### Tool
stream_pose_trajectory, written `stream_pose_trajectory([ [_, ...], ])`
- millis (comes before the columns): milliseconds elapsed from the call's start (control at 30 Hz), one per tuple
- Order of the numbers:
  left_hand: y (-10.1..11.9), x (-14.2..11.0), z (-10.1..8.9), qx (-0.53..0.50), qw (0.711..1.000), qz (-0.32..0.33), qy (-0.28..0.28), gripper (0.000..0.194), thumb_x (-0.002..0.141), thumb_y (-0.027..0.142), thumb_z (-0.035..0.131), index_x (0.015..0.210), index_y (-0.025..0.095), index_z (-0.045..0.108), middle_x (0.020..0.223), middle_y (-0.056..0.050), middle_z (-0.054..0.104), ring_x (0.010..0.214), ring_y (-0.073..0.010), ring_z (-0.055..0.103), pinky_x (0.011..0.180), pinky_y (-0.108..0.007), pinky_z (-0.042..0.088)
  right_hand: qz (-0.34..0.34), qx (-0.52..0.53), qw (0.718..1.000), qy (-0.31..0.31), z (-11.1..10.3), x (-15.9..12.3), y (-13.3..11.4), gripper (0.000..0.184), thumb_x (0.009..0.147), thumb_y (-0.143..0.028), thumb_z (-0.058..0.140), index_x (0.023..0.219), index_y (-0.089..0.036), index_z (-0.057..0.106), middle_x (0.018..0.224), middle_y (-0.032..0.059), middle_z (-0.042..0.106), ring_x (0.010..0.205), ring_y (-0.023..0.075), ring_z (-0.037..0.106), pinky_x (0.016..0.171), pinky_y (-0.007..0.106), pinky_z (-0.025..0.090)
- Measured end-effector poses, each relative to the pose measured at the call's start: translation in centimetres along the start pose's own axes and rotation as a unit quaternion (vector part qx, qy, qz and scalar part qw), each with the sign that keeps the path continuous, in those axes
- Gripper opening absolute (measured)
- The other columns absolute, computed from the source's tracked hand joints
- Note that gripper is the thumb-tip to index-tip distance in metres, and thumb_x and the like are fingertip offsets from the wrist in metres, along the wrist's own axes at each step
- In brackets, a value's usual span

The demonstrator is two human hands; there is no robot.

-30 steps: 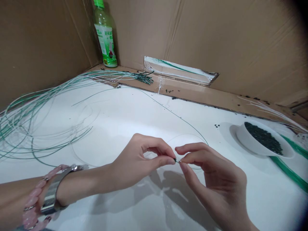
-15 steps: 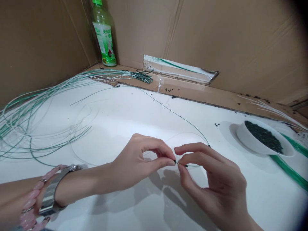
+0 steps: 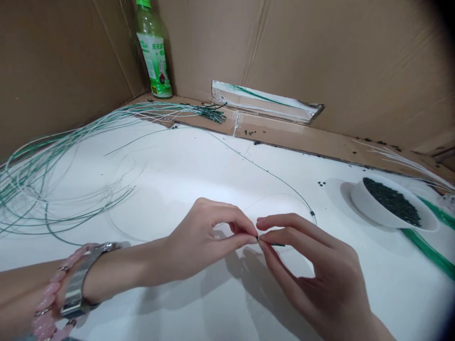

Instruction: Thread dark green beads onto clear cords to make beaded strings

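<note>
My left hand [image 3: 213,232] is closed in a pinch, with a small dark bead [image 3: 257,238] showing at its fingertips. My right hand [image 3: 318,265] meets it there, thumb and index finger pinched on the thin green cord [image 3: 263,169]; its other fingers are curved above. A short dark piece [image 3: 278,245] sticks out to the right between the right fingers. From the right hand the cord loops back across the white surface and bears a dark bit [image 3: 312,213] beside the knuckles. My fingertips partly hide what they grip.
A white bowl [image 3: 366,208] of small dark pieces stands at right, near green strands [image 3: 432,253]. Green and white cords [image 3: 71,142], bundled with dark ends, lie at left. A green bottle [image 3: 154,64] stands against the cardboard wall [image 3: 313,52]. Dark bits are scattered along the back.
My right fingertips have moved slightly left, closing the gap to my left fingertips. The cord's dark bit shows more clearly above my right hand. My left hand has barely moved.
</note>
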State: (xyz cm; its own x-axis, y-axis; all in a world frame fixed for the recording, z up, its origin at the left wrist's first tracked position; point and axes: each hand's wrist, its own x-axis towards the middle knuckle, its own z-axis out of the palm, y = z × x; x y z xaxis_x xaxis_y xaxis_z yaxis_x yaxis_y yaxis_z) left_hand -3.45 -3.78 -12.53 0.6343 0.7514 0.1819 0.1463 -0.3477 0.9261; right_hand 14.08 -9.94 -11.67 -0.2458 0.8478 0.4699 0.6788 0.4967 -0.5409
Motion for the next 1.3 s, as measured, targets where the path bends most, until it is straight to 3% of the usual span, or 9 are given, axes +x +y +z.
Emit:
stream_pose_trajectory([
  [200,-0.3,-0.1,0.1,-0.003,1.0,0.014,0.003,0.011,0.081,0.02,0.06,0.078,0.016,0.07,0.076,-0.002,0.071,0.065,-0.0096,0.063,0.063,-0.018,0.05,0.051,0.051,0.997,-0.023,-0.3,0.0,0.4,0.013,0.077,-0.008,0.06,0.074,-0.02,0.062,0.086,0.0033,0.065,0.068,0.012,0.063,0.054,0.018,0.053],
  [333,-0.4,-0.1,0.1,0.028,0.999,0.031,0.005,0.013,0.082,0.019,0.058,0.077,0.014,0.069,0.074,-0.003,0.071,0.065,-0.0106,0.064,0.063,-0.02,0.049,0.099,0.085,0.991,-0.038,-0.3,0.1,0.5,0.011,0.079,-0.013,0.06,0.074,-0.021,0.065,0.088,0.003,0.065,0.074,0.0136,0.063,0.062,0.022,0.055],
  [500,-0.8,0.1,0.1,0.057,0.995,0.084,0.012,0.012,0.082,0.017,0.057,0.074,0.013,0.064,0.07,-0.003,0.067,0.063,-0.0096,0.06,0.061,-0.02,0.047,0.155,0.156,0.974,-0.06,0.1,0.3,0.8,0.006,0.079,-0.019,0.062,0.081,-0.021,0.068,0.093,0.004,0.067,0.086,0.0161,0.063,0.069,0.025,0.054],
  [633,-1.1,0.2,0.1,0.079,0.989,0.121,0.019,0.012,0.082,0.015,0.057,0.073,0.013,0.063,0.066,-0.001,0.064,0.058,-0.0069,0.055,0.058,-0.017,0.044,0.153,0.2,0.967,-0.043,0.8,0.4,1.0,0.005,0.08,-0.021,0.062,0.078,-0.019,0.066,0.091,0.0038,0.067,0.084,0.0152,0.063,0.069,0.027,0.052],
  [867,-1.2,0.3,0.2,0.135,0.984,0.099,0.062,0.012,0.082,0.016,0.056,0.071,0.015,0.059,0.065,0.002,0.062,0.058,-0.0059,0.052,0.055,-0.016,0.04,0.13,0.121,0.984,-0.035,0.3,0.7,1.0,0.009,0.072,-0.01,0.06,0.071,-0.018,0.057,0.083,-0.001,0.066,0.084,0.0139,0.062,0.072,0.026,0.047],
  [1033,-0.9,0.7,0.5,0.149,0.983,0.091,0.052,0.011,0.082,0.017,0.056,0.071,0.016,0.059,0.065,0.003,0.06,0.058,-0.0062,0.053,0.057,-0.017,0.041,0.153,0.08,0.984,-0.052,-0.2,0.8,1.4,0.009,0.074,-0.016,0.061,0.081,-0.02,0.063,0.084,-0.0023,0.067,0.081,0.0141,0.061,0.077,0.028,0.047],
  [1133,-0.3,1.8,0.9,0.125,0.986,0.096,0.045,0.012,0.082,0.018,0.056,0.07,0.015,0.059,0.064,0.002,0.06,0.06,-0.0074,0.054,0.059,-0.018,0.043,0.128,0.151,0.98,-0.017,-0.2,1.0,1.5,0.008,0.079,-0.016,0.057,0.078,-0.018,0.064,0.077,-0.0015,0.068,0.073,0.0112,0.061,0.069,0.023,0.048],
  [1300,0.9,4.9,1.2,0.046,0.993,0.087,0.062,0.014,0.079,0.022,0.06,0.067,0.015,0.059,0.064,0.001,0.059,0.061,-0.0081,0.055,0.058,-0.017,0.044,0.128,0.213,0.961,0.125,-0.5,1.4,2.1,0.008,0.078,-0.02,0.061,0.072,-0.017,0.064,0.071,-0.0009,0.066,0.069,0.0111,0.061,0.073,0.025,0.05],
])
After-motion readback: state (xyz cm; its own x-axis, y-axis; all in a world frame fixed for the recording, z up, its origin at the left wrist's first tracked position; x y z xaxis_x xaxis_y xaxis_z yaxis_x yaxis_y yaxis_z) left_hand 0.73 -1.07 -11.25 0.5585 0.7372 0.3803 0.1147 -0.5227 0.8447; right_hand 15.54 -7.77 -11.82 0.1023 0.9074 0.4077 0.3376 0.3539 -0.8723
